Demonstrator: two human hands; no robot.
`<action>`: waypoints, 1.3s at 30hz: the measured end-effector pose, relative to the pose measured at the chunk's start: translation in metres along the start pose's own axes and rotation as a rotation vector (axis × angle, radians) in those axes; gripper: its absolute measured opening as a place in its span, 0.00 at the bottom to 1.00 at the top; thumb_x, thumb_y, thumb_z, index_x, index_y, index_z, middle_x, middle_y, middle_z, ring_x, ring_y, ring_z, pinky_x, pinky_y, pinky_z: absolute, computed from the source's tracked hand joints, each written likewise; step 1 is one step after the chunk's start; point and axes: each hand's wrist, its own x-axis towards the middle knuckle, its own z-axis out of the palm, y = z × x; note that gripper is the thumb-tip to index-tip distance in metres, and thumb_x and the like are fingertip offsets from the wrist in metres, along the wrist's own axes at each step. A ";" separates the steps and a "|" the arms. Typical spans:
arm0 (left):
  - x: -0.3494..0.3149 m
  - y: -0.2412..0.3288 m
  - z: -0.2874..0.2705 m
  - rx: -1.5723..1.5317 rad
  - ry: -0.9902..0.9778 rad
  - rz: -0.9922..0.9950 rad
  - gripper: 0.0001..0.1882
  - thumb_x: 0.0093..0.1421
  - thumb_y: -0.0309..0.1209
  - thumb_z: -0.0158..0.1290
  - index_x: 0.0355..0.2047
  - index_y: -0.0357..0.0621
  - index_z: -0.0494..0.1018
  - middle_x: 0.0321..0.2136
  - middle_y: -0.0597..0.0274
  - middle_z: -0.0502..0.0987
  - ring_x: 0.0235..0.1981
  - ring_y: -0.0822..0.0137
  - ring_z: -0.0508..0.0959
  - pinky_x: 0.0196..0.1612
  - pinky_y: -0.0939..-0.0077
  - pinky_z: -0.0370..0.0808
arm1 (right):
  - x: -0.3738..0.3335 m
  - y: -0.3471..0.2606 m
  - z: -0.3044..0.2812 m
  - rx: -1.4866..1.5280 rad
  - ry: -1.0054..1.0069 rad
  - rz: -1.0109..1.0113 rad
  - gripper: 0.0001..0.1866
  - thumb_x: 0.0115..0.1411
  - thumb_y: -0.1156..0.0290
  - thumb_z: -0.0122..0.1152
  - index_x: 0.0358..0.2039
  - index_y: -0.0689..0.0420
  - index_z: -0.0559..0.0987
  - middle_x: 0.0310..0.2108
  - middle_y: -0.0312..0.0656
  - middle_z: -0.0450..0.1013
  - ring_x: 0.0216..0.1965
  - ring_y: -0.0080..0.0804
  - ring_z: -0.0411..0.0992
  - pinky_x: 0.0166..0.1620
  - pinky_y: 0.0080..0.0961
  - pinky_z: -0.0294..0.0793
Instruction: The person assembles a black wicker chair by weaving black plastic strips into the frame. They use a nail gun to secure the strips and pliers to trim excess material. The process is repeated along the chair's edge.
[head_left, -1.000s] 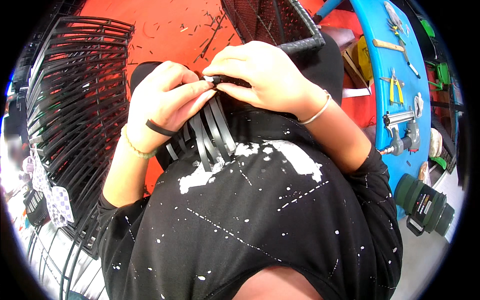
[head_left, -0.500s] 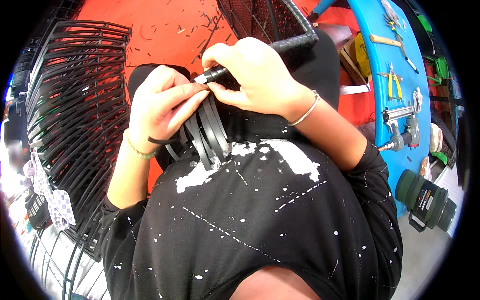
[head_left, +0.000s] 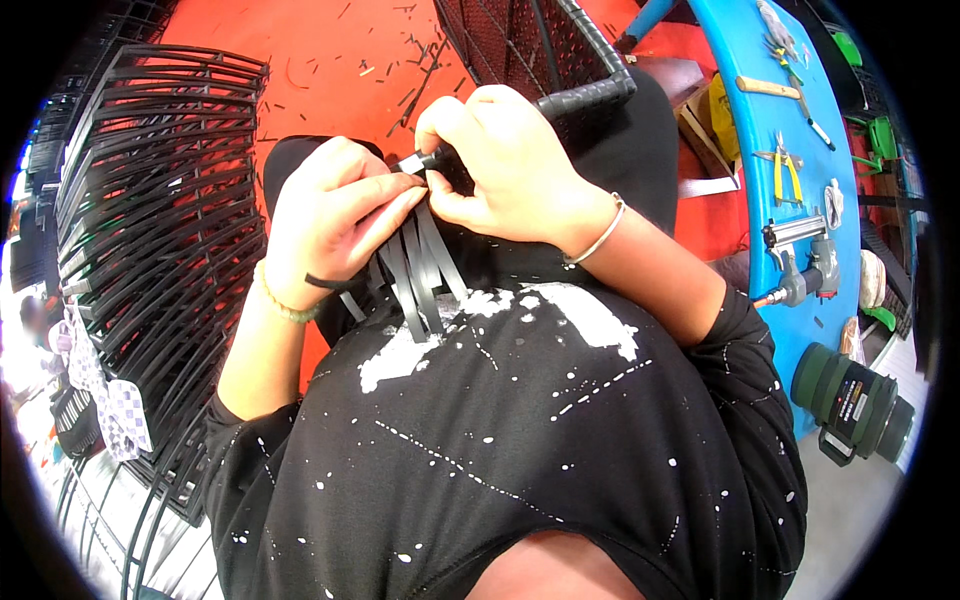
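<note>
A frame bar [head_left: 588,95] wrapped in dark flat strip crosses my lap, and a short pale stretch [head_left: 410,163] of it shows between my hands. My left hand [head_left: 338,215] is closed, its thumb and forefinger pinching the end of a black strip just below the bar. Against it, my right hand [head_left: 515,170] is also closed, with curled fingers over the bar and the thumb at the same strip. Several loose grey-black flat strips [head_left: 425,270] hang from below my fingertips onto my dark shirt. The exact fold of the strip is hidden by my fingers.
A dark woven panel [head_left: 505,45] joins the bar beyond my right hand. Stacked black slatted frames [head_left: 170,200] stand at left. Strip scraps lie on the red floor [head_left: 320,70]. At right, a blue table [head_left: 775,110] bears pliers [head_left: 787,170], a hammer [head_left: 768,87] and an air tool [head_left: 800,280].
Both hands have shifted slightly right and nearer to me, still pinching at the bar. The pale stretch and hanging strips have moved slightly with them.
</note>
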 end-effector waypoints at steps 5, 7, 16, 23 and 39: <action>-0.003 -0.008 0.004 -0.186 0.056 -0.046 0.05 0.52 0.19 0.62 0.31 0.34 0.80 0.23 0.60 0.72 0.25 0.66 0.71 0.30 0.75 0.68 | 0.001 0.003 -0.008 -0.061 -0.054 -0.018 0.14 0.50 0.66 0.65 0.38 0.53 0.76 0.28 0.37 0.75 0.29 0.39 0.73 0.41 0.34 0.70; 0.001 -0.009 0.004 -0.214 0.044 -0.110 0.04 0.53 0.22 0.62 0.31 0.36 0.81 0.21 0.62 0.72 0.24 0.68 0.72 0.29 0.76 0.68 | 0.000 0.006 -0.012 -0.068 -0.107 -0.018 0.13 0.52 0.64 0.65 0.37 0.52 0.78 0.29 0.36 0.76 0.30 0.38 0.73 0.42 0.34 0.70; 0.012 -0.016 0.005 -0.461 -0.014 -0.520 0.06 0.59 0.27 0.61 0.33 0.36 0.82 0.21 0.69 0.72 0.25 0.79 0.69 0.29 0.83 0.65 | 0.000 0.006 -0.006 -0.173 -0.129 -0.003 0.13 0.54 0.55 0.64 0.30 0.51 0.80 0.26 0.35 0.76 0.31 0.35 0.74 0.42 0.32 0.68; 0.009 -0.014 0.007 -0.407 0.000 -0.482 0.04 0.59 0.26 0.61 0.33 0.37 0.82 0.22 0.69 0.73 0.25 0.78 0.70 0.30 0.83 0.66 | -0.003 0.003 0.003 -0.231 -0.061 0.012 0.14 0.49 0.54 0.66 0.27 0.51 0.79 0.24 0.35 0.75 0.27 0.32 0.74 0.42 0.30 0.66; 0.034 -0.022 -0.014 -0.241 -0.452 -0.268 0.13 0.64 0.33 0.56 0.27 0.37 0.70 0.15 0.61 0.64 0.18 0.72 0.63 0.24 0.74 0.64 | -0.002 0.000 0.002 -0.167 -0.042 0.007 0.14 0.43 0.63 0.70 0.29 0.54 0.78 0.26 0.36 0.74 0.27 0.35 0.72 0.44 0.29 0.68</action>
